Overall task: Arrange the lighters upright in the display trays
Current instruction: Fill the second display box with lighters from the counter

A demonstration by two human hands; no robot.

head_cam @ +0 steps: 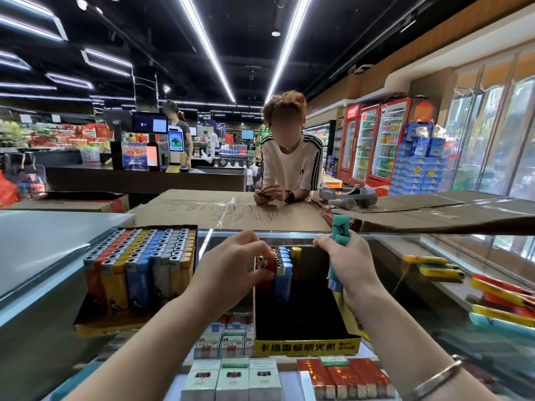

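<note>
shop counter: two trays (307,345); left hand (231,264) pinches one red lighter (267,266), right hand (347,261) grips teal lighters (340,231).

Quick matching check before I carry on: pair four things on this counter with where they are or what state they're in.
1. full tray
2. part-filled tray
3. teal lighters
4. loose lighters

A. gripped in right hand
B. lying flat, far right
C. left, rows packed upright
D. centre, left hand on its lighters

Pairs: 1-C, 2-D, 3-A, 4-B
</note>
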